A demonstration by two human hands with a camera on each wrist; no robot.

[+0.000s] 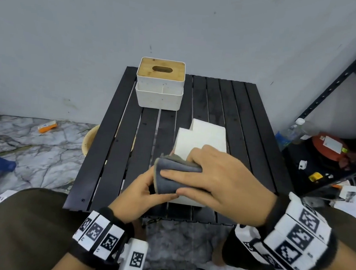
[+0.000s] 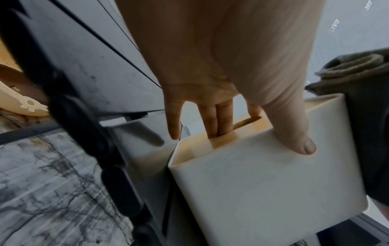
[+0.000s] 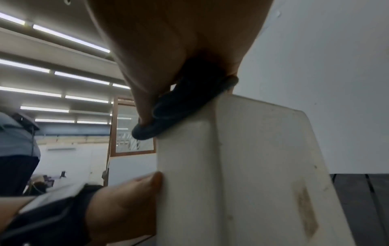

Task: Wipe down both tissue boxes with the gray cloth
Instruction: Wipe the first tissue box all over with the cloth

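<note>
Black slatted table (image 1: 114,130), left hand (image 1: 136,193) gripping white tissue box (image 1: 202,136), right hand (image 1: 222,180) pressing gray cloth (image 1: 170,176), no legible writing

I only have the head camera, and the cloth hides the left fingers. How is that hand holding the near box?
Observer: The left hand has two fingers pushed into the slot in the wooden lid of the near tissue box. Its thumb presses on the white side.
Operator: Where does the cloth actually touch?
Observer: The right wrist view shows the right hand pressing the gray cloth on the box's upper corner edge.
Operator: Any dirt I can't see?
Observer: Yes, a brownish smear low on the side facing the right wrist camera.
</note>
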